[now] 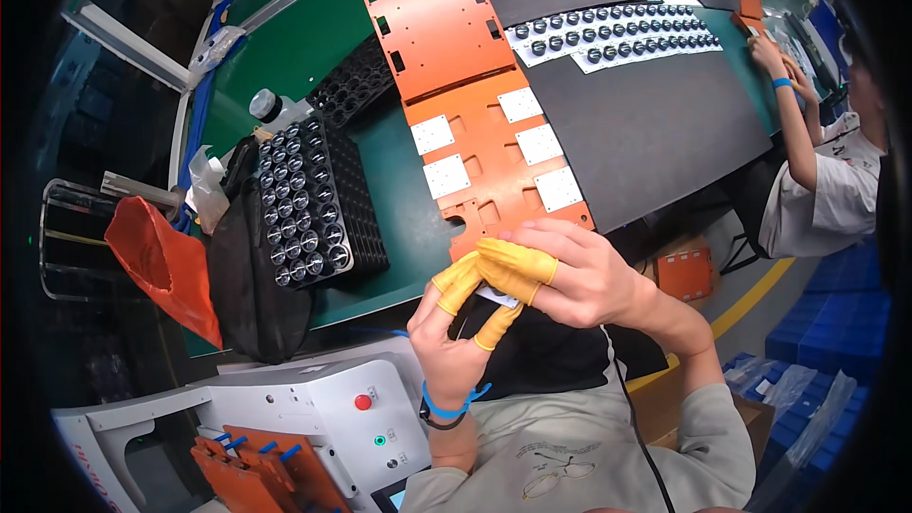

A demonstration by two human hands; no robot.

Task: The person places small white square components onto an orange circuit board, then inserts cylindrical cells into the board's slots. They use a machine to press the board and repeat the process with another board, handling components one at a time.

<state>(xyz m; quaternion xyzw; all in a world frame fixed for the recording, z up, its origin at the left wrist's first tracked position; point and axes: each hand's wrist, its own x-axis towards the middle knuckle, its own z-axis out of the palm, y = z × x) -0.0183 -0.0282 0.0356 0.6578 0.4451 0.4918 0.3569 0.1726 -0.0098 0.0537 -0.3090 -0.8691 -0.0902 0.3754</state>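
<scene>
My left hand (445,347) and my right hand (581,277) meet at the near end of an orange fixture plate (483,163). Yellow finger cots cover several fingertips on both. Pinched between them is a small white plate (498,296), mostly hidden by the fingers; whatever sits on it does not show. Just beyond my hands, several white square plates (555,189) lie in two columns on the fixture. A second orange panel (432,24) with rectangular cut-outs adjoins its far end. On the left, a black tray (356,218) holds rows of clear round lenses.
White boards with black round parts (608,35) lie on a black mat (655,133) to the right. Behind the lens tray are another black tray (347,85) and a bottle (269,106). An orange bag (161,261) hangs left. A co-worker's hands (774,62) handle an orange panel far right.
</scene>
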